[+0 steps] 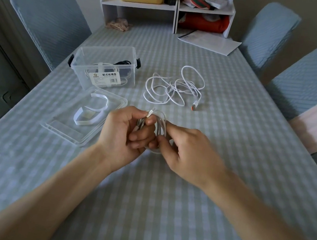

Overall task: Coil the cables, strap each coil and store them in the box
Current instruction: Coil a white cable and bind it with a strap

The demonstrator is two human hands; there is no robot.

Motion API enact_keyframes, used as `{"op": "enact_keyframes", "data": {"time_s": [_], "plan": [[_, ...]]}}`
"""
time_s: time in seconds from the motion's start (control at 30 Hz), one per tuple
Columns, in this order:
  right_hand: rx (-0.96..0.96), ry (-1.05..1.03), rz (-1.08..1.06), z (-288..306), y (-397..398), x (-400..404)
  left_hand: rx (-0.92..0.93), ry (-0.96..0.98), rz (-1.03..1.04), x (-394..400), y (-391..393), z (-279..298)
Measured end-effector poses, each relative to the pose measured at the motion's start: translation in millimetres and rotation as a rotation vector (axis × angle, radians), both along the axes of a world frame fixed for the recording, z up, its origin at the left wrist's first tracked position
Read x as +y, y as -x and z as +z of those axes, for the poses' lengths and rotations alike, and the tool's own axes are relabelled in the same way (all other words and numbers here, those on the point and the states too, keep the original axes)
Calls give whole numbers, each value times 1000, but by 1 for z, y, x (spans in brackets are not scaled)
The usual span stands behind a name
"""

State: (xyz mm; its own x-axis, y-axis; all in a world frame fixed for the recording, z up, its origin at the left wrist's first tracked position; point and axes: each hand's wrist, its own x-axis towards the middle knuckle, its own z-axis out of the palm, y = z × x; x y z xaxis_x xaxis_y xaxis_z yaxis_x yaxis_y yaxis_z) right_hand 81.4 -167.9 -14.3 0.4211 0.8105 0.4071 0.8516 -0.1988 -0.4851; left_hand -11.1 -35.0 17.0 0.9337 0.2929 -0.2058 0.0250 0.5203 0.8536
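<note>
Head view, white coiled cable [159, 127] half hidden between curled fingers, left hand [125, 130] gripping loops, right hand [186, 155] pinching strands, connector tip above left fingertips.

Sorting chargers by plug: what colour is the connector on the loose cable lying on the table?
Orange, on the loose white cable; its connector shows best in the head view.

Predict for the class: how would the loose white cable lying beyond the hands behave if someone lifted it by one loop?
The loose white cable would likely sag and trail, since it sprawls in uneven, overlapping loops on the table. It looks thin, so probably light. Its crossed loops may snag, and the orange-tipped plug might swing.
</note>
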Motion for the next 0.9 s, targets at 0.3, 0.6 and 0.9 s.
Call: {"op": "enact_keyframes", "data": {"time_s": [0.3, 0.6, 0.9], "plan": [[385, -134, -57, 3, -9, 1, -24, -51, -180, -7, -1, -6], [349, -50, -47, 4, -17, -7, 170, -369, -7, -10, -6, -8], [382, 17, -83, 8, -25, -10, 156, -521, -41, -5, -2, -7]]}}
